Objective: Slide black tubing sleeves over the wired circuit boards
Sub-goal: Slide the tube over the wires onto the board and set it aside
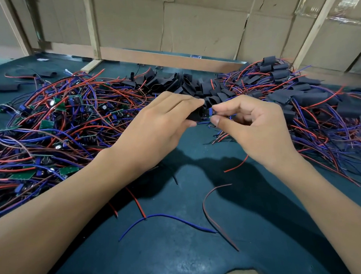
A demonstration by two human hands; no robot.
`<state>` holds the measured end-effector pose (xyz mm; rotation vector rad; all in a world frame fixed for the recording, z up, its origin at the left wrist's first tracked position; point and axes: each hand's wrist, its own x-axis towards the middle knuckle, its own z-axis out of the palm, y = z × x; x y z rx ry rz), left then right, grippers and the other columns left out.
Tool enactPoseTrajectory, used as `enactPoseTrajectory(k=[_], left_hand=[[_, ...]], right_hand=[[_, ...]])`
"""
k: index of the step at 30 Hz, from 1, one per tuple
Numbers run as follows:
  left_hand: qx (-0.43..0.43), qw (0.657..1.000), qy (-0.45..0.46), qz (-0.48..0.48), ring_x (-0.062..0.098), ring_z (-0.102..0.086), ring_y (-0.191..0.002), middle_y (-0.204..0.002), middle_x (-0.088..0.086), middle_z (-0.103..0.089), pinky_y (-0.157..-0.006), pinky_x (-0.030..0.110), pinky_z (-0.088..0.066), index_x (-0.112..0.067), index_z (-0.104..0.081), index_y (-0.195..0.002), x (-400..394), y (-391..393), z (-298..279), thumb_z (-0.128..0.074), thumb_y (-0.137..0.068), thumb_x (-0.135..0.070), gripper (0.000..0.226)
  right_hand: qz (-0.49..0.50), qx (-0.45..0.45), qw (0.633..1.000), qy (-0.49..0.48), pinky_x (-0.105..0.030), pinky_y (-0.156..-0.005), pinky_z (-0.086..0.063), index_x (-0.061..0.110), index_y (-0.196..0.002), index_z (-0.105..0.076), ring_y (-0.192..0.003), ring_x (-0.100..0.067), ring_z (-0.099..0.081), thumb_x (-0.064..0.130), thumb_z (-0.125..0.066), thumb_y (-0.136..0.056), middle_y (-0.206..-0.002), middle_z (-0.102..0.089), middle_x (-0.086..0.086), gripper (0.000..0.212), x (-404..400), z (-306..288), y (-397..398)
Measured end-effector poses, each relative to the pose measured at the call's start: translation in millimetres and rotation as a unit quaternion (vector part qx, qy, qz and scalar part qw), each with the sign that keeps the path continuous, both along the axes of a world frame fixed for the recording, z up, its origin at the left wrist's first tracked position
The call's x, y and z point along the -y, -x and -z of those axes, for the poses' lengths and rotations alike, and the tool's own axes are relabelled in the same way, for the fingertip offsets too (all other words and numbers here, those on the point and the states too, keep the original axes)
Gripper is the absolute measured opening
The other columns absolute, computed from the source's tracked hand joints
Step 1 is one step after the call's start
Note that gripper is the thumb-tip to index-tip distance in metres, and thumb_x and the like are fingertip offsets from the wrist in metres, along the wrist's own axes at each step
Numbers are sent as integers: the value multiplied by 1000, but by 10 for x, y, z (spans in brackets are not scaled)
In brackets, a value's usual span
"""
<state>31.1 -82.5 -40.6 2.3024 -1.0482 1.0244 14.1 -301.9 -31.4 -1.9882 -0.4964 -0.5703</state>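
Note:
My left hand grips a black tubing sleeve between thumb and fingers, its open end facing right. My right hand pinches a small circuit board with a blue part, right at the sleeve's mouth. The board's red and blue wires trail down under my right hand. A heap of bare green boards with red and blue wires lies at the left. Loose black sleeves are piled behind my hands. Sleeved boards with wires lie at the right.
The work surface is a dark green mat. Loose wires lie on it in front of me. Cardboard boxes and wooden slats stand along the table's far edge. A stray sleeve lies at far left.

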Motion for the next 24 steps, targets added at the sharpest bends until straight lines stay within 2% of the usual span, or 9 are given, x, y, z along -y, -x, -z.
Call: enactPoseTrajectory(k=[5,8,11,13,17,20,22,24], left_hand=[[9,999,-27,24,35,-64,-105,-118,14,-68,-93,47,-52,3,-65,-124,17,20,8,-71,-91,-3,34],[8,999,-31,19,35,-64,-104,-115,14,-69,-91,46,-53,3,-67,-121,13,27,5,-70,-91,1,30],[4,999,-40,15,35,-64,-104,-115,14,-69,-92,47,-52,3,-67,-121,10,33,-4,-70,-91,1,30],[1,999,-38,12,36,-63,-105,-116,15,-68,-93,47,-52,5,-66,-122,-1,32,-11,-70,-91,0,31],[-2,999,-37,6,37,-62,-106,-117,17,-67,-94,47,-51,6,-65,-122,-26,21,-20,-69,-91,0,32],[1,1000,-27,4,38,-63,-105,-117,18,-67,-94,48,-51,7,-65,-122,-22,24,-20,-70,-91,1,32],[13,1000,-19,4,37,-63,-106,-117,17,-67,-94,47,-51,7,-65,-122,-6,32,-17,-69,-92,0,31],[27,999,-17,8,37,-63,-105,-117,16,-67,-95,45,-51,6,-65,-121,29,42,-9,-69,-93,-2,30]], right_hand=[[-18,-19,1000,-18,-9,-61,-41,25,-94,-76,-58,3,-57,4,-80,-84,-76,-73,19,24,-65,54,15],[-19,-58,997,-49,-18,-64,-48,24,-93,-74,-68,2,-65,5,-82,-82,-83,-77,10,23,-113,80,12],[-15,-68,996,-59,-31,-60,-52,27,-94,-78,-66,-7,-64,5,-81,-84,-83,-78,5,24,-123,76,23],[-23,-63,997,-49,-38,-68,-55,25,-100,-80,-68,-11,-63,3,-77,-87,-88,-79,2,26,-114,53,31],[-51,-61,996,-27,-30,-81,-53,19,-112,-76,-89,-5,-68,1,-73,-90,-102,-76,-1,28,-99,31,48],[-48,-43,998,-3,-26,-86,-52,18,-115,-75,-97,-9,-69,4,-73,-91,-107,-75,-1,27,-145,76,70],[-15,-8,1000,-22,-28,-83,-53,13,-111,-78,-92,-13,-70,5,-75,-90,-102,-76,0,22,-200,122,81],[30,10,998,-53,-27,-75,-53,15,-102,-81,-81,-13,-71,9,-78,-89,-92,-78,6,15,-244,143,99]])
